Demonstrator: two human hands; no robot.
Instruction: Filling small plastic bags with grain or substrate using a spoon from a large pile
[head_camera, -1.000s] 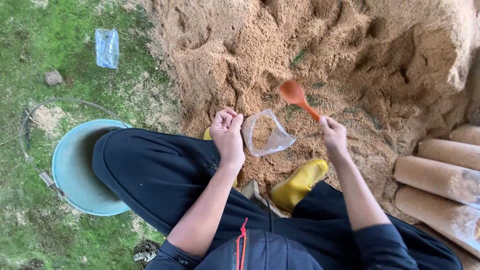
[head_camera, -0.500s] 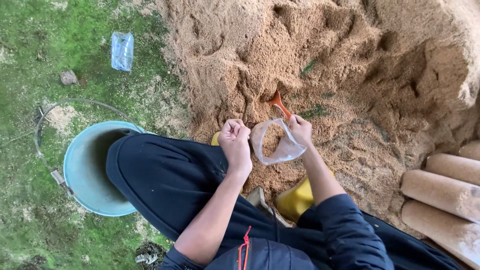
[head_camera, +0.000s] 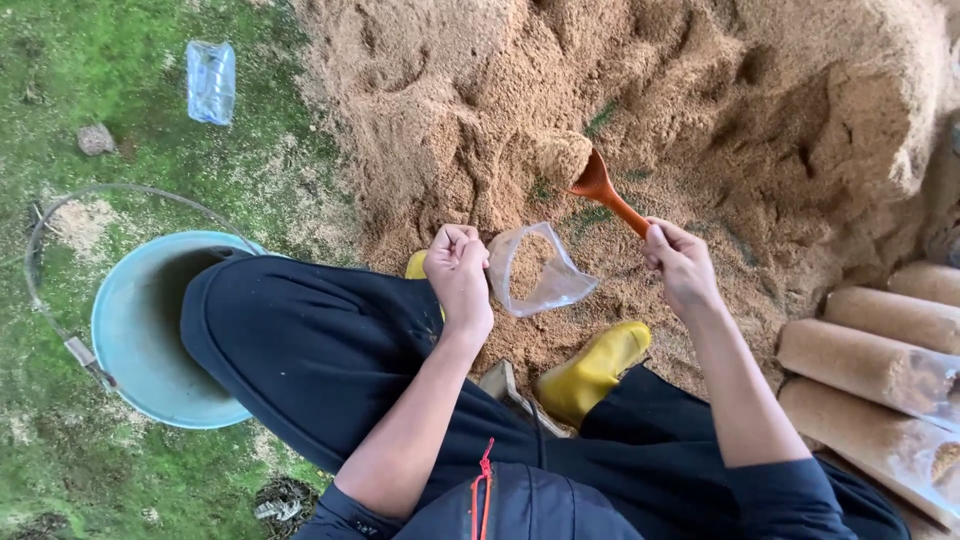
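- While I watch from the head camera, I count two hands at work over one big sawdust pile (head_camera: 700, 110).
- Left hand (head_camera: 458, 272): fingers curled together into a fist, clamped on the rim of one clear plastic bag (head_camera: 538, 272). The bag hangs open, mouth up, just in front of the knees, a little sawdust showing inside.
- Right hand (head_camera: 682, 265): fingers closed round the handle of one orange scoop (head_camera: 605, 195). I see the scoop's bowl dug against the foot of the pile, up and right of the bag, apart from it.
- Two yellow boots: one (head_camera: 592, 370) in plain view between bag and lap, the other (head_camera: 417, 264) only a tip behind the left wrist.
- One light blue bucket (head_camera: 130, 350) on the grass at the left, partly hidden by a dark trouser leg; its one wire bail (head_camera: 60, 215) lies tipped outward.
- One crumpled clear plastic bottle (head_camera: 211, 80) on the grass, well apart from the hands, top left.
- One small stone (head_camera: 96, 138) near the bottle.
- Filled sawdust rolls at the right edge: I count three in view, topmost (head_camera: 925, 282), middle (head_camera: 865, 360), lowest (head_camera: 860, 440), lying side by side. Whether more sit beyond the frame, I cannot tell.
- One red zip cord (head_camera: 483, 490) on my dark jacket, bottom centre.
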